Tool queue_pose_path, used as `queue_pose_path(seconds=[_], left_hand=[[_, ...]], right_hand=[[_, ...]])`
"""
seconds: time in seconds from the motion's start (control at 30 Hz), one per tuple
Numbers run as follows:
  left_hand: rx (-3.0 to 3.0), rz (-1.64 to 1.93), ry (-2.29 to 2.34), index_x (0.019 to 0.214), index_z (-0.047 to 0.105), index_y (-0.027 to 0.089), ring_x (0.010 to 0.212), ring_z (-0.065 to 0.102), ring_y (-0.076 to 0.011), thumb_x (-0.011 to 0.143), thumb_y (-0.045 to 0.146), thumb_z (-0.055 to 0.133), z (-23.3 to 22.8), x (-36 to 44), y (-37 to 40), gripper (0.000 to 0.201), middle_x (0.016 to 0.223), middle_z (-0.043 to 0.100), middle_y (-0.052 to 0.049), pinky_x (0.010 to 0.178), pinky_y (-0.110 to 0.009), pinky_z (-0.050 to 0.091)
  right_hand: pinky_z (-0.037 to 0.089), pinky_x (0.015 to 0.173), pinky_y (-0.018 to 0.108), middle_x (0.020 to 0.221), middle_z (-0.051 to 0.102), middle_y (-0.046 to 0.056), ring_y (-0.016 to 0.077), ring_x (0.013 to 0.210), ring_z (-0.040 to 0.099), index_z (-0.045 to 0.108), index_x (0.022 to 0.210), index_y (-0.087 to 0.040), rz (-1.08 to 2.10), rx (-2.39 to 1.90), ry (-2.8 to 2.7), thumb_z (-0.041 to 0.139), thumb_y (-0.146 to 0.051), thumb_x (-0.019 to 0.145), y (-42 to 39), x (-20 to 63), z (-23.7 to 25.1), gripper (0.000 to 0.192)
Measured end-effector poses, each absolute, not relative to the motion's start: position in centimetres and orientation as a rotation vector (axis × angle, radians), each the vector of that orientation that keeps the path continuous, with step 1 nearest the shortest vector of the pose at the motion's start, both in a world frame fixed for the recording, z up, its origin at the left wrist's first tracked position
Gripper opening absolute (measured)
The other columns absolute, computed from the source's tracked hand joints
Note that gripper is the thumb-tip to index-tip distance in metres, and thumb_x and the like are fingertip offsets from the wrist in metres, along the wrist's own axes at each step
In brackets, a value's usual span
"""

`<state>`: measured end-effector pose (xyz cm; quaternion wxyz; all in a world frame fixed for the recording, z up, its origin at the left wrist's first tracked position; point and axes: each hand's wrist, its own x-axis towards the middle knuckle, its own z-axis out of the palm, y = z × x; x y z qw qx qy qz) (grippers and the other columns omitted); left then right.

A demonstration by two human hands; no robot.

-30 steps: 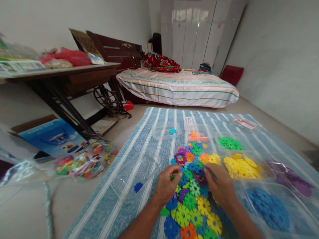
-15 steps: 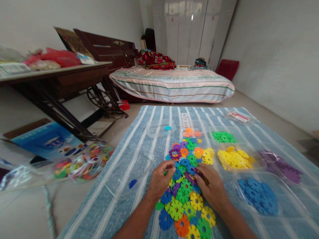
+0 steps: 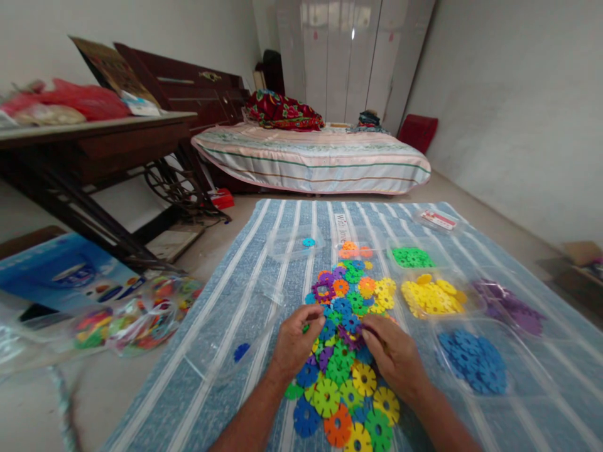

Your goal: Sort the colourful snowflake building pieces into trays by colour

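Observation:
Over a heap of notched plastic snowflake discs (image 3: 326,397) in mixed colours, both hands are at work. My left hand (image 3: 298,339) is on the heap's left side with its fingers curled; a green disc (image 3: 306,328) peeks out between them. On the right side, my right hand (image 3: 396,348) pinches a purple disc (image 3: 349,337) by its edge between thumb and forefinger. Its other fingers are folded and partly hidden. Blue, green, yellow and orange discs lie loose beneath and in front of both hands.
Clear tubs to the right hold yellow discs (image 3: 431,295), green discs (image 3: 412,257), blue discs (image 3: 473,361) and purple discs (image 3: 511,307). Orange discs (image 3: 348,250) are in a tub at the back. At left, a clear tub holds one dark blue disc (image 3: 242,352); another holds a light blue disc (image 3: 308,242).
The whole view has swung slightly right. My right thumb and forefinger have come together on the purple disc; my left hand stays curled at the heap's left side.

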<state>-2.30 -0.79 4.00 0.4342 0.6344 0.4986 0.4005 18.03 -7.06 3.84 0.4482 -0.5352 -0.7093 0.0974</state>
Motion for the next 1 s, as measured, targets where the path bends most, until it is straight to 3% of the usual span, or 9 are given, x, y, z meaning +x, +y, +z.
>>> queue_pose_path(seconds=[0.33,0.5,0.7,0.83,1.0], left_hand=[[1.585,0.993,1.245,0.092,0.067,0.018,0.088,0.066,-0.0186,0.076,0.034,0.059,3.8,-2.3,-0.6,0.024,0.092,0.072,-0.005,0.085,-0.032,0.051],[1.572,0.992,1.246,0.093,0.068,0.018,0.089,0.067,-0.0200,0.075,0.037,0.059,4.2,-2.3,-0.5,0.027,0.092,0.072,-0.005,0.086,-0.033,0.051],[1.586,0.960,1.262,0.094,0.069,0.019,0.091,0.067,-0.0224,0.073,0.044,0.062,4.1,-2.6,0.2,0.033,0.094,0.073,-0.006,0.088,-0.036,0.051],[1.581,0.988,1.268,0.093,0.070,0.019,0.088,0.067,-0.0227,0.072,0.046,0.064,4.2,-2.6,0.3,0.035,0.092,0.074,-0.005,0.087,-0.036,0.052],[1.584,0.987,1.272,0.092,0.070,0.019,0.088,0.068,-0.0230,0.071,0.047,0.064,4.4,-2.5,0.3,0.035,0.092,0.074,-0.006,0.085,-0.036,0.053]], right_hand=[[0.051,0.095,0.039,0.116,0.063,0.010,0.0225,0.111,0.058,0.058,0.115,-0.021,0.210,-1.341,-1.889,0.059,-0.021,0.080,-9.3,18.8,3.2,0.035],[0.053,0.092,0.036,0.109,0.066,0.009,0.0193,0.105,0.062,0.063,0.108,-0.022,0.118,-1.244,-1.838,0.049,-0.011,0.084,-9.3,18.4,3.8,0.029],[0.056,0.087,0.034,0.101,0.070,0.008,0.0176,0.101,0.064,0.062,0.112,-0.023,-0.043,-1.208,-1.714,0.042,-0.007,0.086,-9.2,18.4,5.2,0.037],[0.055,0.087,0.035,0.100,0.071,0.005,0.0178,0.098,0.066,0.065,0.107,-0.024,-0.115,-1.333,-1.607,0.041,-0.011,0.088,-9.4,21.1,7.6,0.033],[0.052,0.087,0.038,0.098,0.071,0.008,0.0212,0.092,0.067,0.069,0.095,-0.020,-0.504,-1.636,-1.264,0.047,-0.028,0.088,-9.4,29.1,10.5,0.024]])
